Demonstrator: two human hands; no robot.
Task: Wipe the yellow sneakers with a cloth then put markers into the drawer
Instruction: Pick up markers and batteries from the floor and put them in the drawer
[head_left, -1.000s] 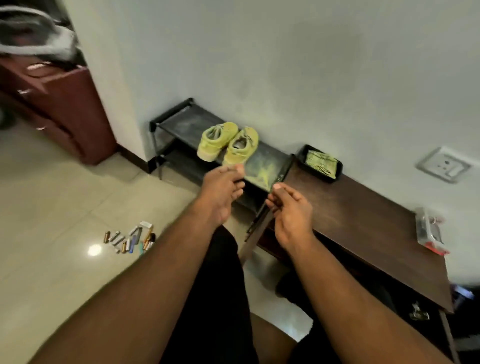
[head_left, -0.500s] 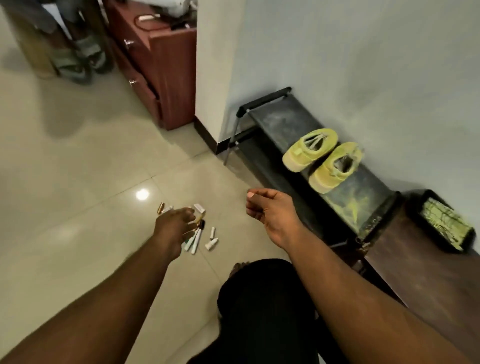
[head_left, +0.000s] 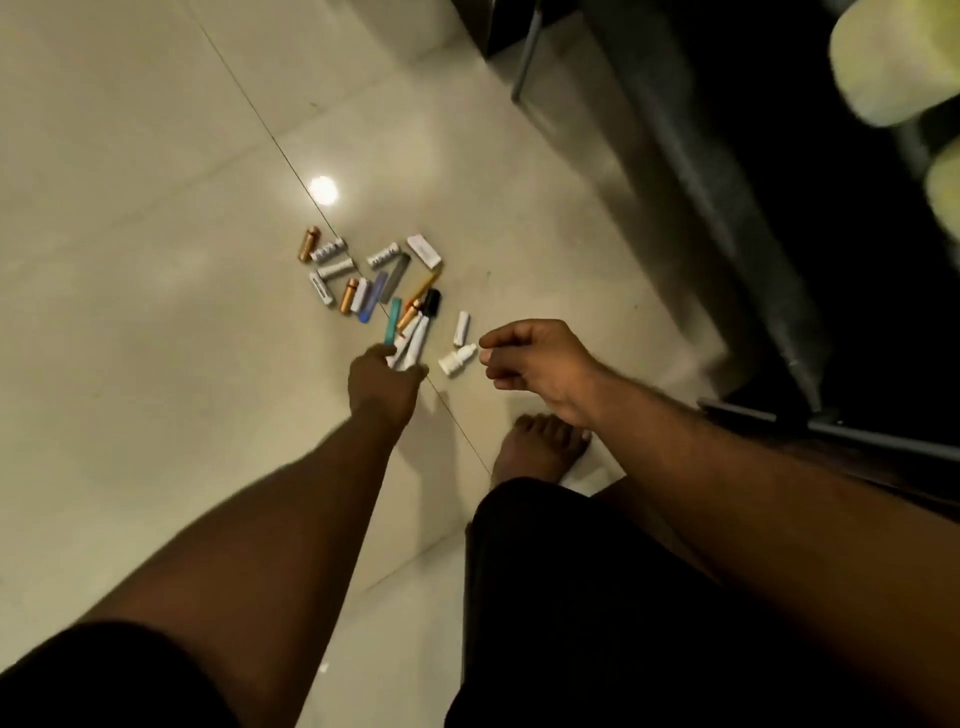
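Several markers and small tubes (head_left: 374, 280) lie scattered on the pale tiled floor. My left hand (head_left: 384, 384) reaches down at the near edge of the pile and grips white markers (head_left: 413, 343), with a teal one (head_left: 393, 322) right beside its fingers. My right hand (head_left: 540, 364) hovers just right of the pile with fingers loosely curled, holding nothing, close to a small white bottle (head_left: 457, 358). The toes of the yellow sneakers (head_left: 888, 67) show blurred at the top right on the dark shoe rack (head_left: 727, 208). No drawer or cloth is in view.
My bare foot (head_left: 540, 447) stands on the floor just below my right hand. The shoe rack's metal leg (head_left: 524, 57) and frame run along the right side. A ceiling light reflects on the tiles (head_left: 323, 189) above the pile.
The view has dropped down toward the floor. My left hand has closed on white markers at the pile's near edge, and my right hand has lowered next to the pile.
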